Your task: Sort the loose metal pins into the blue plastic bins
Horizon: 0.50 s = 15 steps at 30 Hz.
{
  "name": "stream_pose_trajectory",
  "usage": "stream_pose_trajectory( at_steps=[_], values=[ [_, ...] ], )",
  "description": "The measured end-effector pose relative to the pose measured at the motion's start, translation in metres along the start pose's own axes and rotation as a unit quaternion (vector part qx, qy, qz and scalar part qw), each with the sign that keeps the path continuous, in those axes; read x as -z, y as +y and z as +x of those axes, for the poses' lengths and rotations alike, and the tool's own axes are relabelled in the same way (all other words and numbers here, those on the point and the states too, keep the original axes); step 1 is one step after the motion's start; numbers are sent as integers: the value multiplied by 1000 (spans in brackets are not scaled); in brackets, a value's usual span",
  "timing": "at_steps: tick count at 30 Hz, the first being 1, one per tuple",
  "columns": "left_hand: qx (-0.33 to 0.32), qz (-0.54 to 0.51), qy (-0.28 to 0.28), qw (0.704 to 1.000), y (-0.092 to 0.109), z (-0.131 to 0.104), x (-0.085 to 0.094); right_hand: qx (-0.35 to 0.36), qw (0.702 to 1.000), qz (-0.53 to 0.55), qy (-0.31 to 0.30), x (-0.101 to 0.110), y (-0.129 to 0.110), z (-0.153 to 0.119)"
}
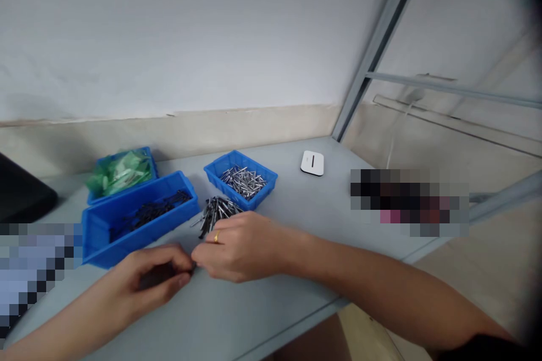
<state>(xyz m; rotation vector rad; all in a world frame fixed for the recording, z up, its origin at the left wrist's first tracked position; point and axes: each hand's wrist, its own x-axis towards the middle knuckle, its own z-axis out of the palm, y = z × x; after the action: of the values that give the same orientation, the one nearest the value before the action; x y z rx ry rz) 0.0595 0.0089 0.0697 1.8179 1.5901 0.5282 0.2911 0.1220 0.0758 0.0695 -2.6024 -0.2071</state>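
Note:
My left hand is above the grey tabletop, thumb and fingers closed in a pinch around a tiny dark piece whose kind does not show. Fingertip to fingertip with it is my right hand, a ring on one finger; its curled fingertips hide whatever they hold. Just beyond the right hand lies a heap of slim metal pins with dark parts, partly covered by the knuckles. Behind the heap, a blue bin contains loose silver pins. Left of it, a longer blue bin holds thin black pieces.
A third blue bin with a green plastic bag stands at the back left. Farther right on the grey table is a white square device. A metal frame post rises at the right; blurred patches cover both sides.

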Motion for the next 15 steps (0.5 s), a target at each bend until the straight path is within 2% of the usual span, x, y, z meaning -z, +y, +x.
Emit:
stream_pose_trajectory(
  at_steps=[4, 8, 13, 15],
  values=[
    [34, -42, 5, 999, 0, 1, 4, -5, 1000, -6, -24, 2, 0, -2],
    [4, -26, -24, 999, -8, 3, 9, -17, 998, -5, -65, 5, -1, -1],
    [3, -13, 41, 999, -1, 1, 6, -31, 995, 3, -100, 6, -2, 1],
    [0, -16, 41, 999, 0, 1, 5, -33, 994, 7, -100, 5, -3, 1]
  ],
)
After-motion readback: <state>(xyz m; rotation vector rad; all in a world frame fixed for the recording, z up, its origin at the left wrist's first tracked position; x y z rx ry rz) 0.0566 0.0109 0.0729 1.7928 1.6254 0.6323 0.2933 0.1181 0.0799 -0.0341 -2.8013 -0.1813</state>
